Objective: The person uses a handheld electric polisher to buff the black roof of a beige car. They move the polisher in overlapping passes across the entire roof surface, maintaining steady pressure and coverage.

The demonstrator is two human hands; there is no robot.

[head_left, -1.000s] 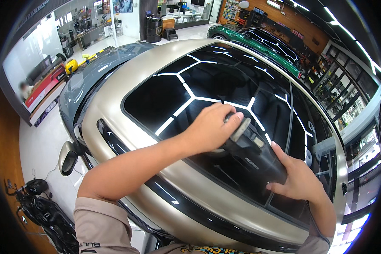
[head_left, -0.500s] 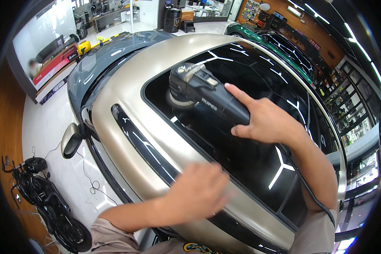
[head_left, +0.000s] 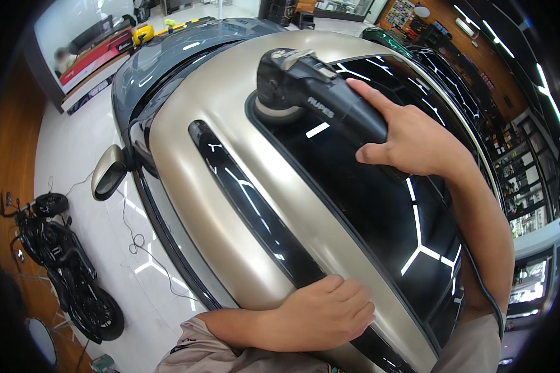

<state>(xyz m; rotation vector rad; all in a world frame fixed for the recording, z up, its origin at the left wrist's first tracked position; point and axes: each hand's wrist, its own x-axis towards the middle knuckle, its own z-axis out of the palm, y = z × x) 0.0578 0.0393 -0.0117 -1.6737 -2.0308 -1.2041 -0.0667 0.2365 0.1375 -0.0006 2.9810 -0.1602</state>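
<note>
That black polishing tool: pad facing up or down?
Down: the pale round pad shows beneath the black polishing tool, facing the glossy black roof panel. The right hand grips the tool.

A black polisher (head_left: 336, 102) slants across the upper middle of the frame, its bulky head leftmost and its body sloping down to the right. The round, pale-edged pad (head_left: 279, 117) faces down at the upper-left corner of the glossy black roof glass (head_left: 379, 211), bordered by satin gold.
</note>
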